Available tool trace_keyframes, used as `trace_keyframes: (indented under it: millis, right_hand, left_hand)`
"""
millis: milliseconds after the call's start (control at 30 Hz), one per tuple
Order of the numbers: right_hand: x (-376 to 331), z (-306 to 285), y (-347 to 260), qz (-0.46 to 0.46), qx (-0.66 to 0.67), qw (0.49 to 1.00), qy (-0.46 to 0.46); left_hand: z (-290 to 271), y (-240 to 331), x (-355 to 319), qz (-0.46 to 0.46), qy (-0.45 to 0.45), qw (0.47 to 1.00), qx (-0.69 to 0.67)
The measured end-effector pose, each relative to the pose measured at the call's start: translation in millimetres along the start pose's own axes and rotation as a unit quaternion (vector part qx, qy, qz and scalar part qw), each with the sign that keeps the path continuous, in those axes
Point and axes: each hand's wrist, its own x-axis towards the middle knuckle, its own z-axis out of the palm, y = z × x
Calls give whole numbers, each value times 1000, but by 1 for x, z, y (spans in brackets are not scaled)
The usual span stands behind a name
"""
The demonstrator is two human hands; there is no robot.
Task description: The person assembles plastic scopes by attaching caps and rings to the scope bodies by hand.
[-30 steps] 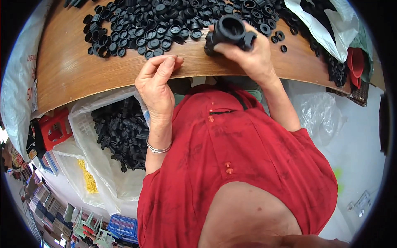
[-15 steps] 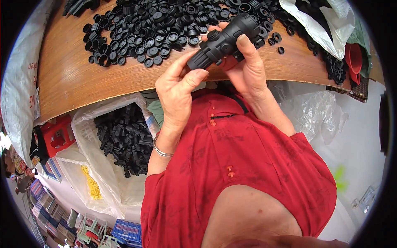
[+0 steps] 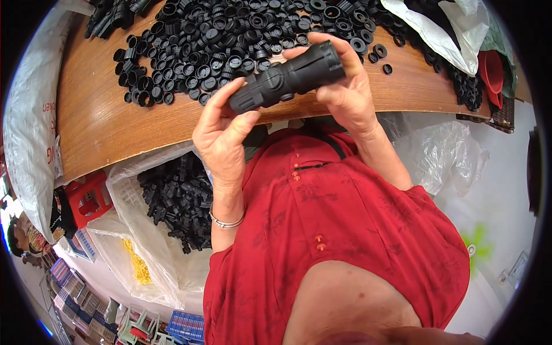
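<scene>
A black plastic toy scope, ribbed at its narrow end and wide at the other, is held over the table's near edge between both hands. My left hand pinches the narrow end between thumb and fingers. Round the wide end closes my right hand, thumb below and fingers behind it. A small round knob shows on the scope's near side. Just beyond lies a broad heap of black round caps and rings on the brown wooden table.
Several dark assembled pieces lie at the far left. Below the table, a lined crate holds black parts, beside a bag of yellow pieces. At right are a red funnel-like container and clear plastic film.
The scope has moved left and rolled about its length, showing another side. It now lies closer to level. Both hands keep hold, and my left hand has shifted left and slightly down.
</scene>
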Motion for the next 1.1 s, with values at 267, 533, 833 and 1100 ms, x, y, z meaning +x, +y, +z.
trace_keyframes:
  millis: [267,533,833,1100]
  right_hand:
    - [-21,31,28,-281,-397,864,-127]
    - [-5,-19,6,-211,-667,715,24]
    - [22,-35,3,-118,-792,594,80]
    - [1,13,-6,-32,-257,965,41]
  left_hand:
    - [4,-11,-16,-132,-32,952,-274]
    - [-29,0,-1,-71,3,981,-181]
    - [-6,-17,1,-141,-62,967,-203]
    - [0,-22,2,-145,-30,967,-206]
